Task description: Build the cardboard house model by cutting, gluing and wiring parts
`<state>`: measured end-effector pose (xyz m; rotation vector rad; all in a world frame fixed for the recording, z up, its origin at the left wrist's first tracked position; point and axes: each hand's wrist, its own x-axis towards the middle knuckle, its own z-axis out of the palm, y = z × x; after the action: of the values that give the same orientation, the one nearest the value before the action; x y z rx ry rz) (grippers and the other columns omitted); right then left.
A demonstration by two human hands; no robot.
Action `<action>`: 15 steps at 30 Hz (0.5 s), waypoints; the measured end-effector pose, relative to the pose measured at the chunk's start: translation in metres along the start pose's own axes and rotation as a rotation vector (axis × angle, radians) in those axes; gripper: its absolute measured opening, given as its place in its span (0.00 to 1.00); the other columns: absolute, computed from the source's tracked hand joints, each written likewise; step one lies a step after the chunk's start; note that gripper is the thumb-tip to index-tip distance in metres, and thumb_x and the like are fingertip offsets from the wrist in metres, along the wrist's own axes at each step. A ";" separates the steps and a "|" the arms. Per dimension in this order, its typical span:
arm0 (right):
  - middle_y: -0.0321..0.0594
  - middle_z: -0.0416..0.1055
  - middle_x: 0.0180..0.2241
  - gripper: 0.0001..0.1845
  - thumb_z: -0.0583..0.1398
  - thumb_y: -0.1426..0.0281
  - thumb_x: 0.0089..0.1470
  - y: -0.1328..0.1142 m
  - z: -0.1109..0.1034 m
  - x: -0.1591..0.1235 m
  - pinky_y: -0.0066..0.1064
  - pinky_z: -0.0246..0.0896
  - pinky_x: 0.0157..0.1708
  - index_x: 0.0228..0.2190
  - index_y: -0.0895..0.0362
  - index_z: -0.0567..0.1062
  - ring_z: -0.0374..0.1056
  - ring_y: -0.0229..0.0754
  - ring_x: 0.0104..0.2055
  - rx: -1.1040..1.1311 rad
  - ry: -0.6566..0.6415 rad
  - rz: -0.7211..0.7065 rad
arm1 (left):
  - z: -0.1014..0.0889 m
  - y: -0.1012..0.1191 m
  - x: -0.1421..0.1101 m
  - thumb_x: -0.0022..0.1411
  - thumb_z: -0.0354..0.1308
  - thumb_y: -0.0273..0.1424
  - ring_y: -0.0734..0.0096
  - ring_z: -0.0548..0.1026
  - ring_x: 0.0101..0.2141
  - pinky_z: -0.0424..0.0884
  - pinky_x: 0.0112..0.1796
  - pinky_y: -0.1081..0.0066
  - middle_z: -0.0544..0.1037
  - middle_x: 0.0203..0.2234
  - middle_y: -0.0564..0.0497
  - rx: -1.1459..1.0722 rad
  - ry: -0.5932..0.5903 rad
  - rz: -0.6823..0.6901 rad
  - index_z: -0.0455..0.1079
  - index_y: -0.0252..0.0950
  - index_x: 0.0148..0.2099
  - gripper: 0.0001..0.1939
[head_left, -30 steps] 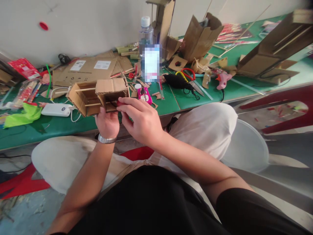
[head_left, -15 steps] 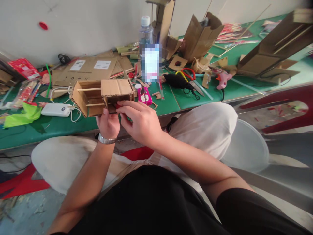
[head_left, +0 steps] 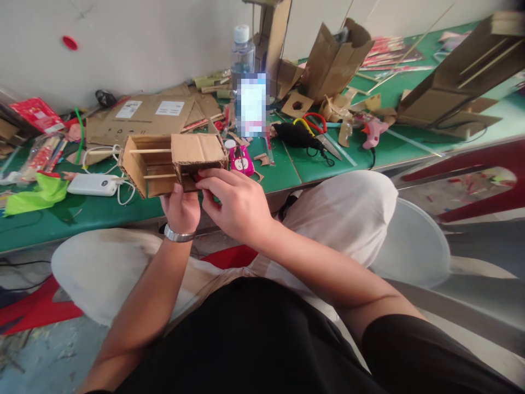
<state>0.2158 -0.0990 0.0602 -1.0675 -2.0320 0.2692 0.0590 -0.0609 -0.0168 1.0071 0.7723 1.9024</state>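
While the left hand (head_left: 182,212) grips a brown corrugated-cardboard box (head_left: 197,148) from below, the right hand (head_left: 238,201) pinches a small red piece (head_left: 198,178) at its covered end; two wooden sticks (head_left: 151,151) span the open half. Beneath is the green bench (head_left: 94,221), bearing a flattened carton (head_left: 141,121) farther back.

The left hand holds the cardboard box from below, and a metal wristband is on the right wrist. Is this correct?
Only the side is wrong: the head view shows the metal wristband on the left wrist. The left hand holds the cardboard box from below.
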 end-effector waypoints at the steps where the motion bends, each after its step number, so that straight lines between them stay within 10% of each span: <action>1: 0.45 0.83 0.56 0.12 0.60 0.73 0.70 0.000 0.000 0.000 0.39 0.74 0.54 0.46 0.55 0.85 0.79 0.48 0.53 -0.008 -0.002 0.000 | 0.001 -0.001 -0.001 0.56 0.76 0.51 0.54 0.75 0.65 0.71 0.66 0.52 0.81 0.56 0.47 -0.002 0.002 0.008 0.79 0.44 0.52 0.27; 15: 0.46 0.82 0.58 0.14 0.58 0.73 0.72 0.002 -0.002 0.000 0.37 0.74 0.56 0.48 0.55 0.84 0.79 0.47 0.56 0.025 0.042 -0.010 | -0.003 -0.005 0.001 0.54 0.76 0.54 0.51 0.75 0.65 0.77 0.60 0.53 0.83 0.52 0.51 0.138 0.046 0.093 0.78 0.46 0.48 0.26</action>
<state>0.2189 -0.0984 0.0604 -1.0393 -1.9911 0.2646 0.0581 -0.0587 -0.0216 1.1034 0.9075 1.9788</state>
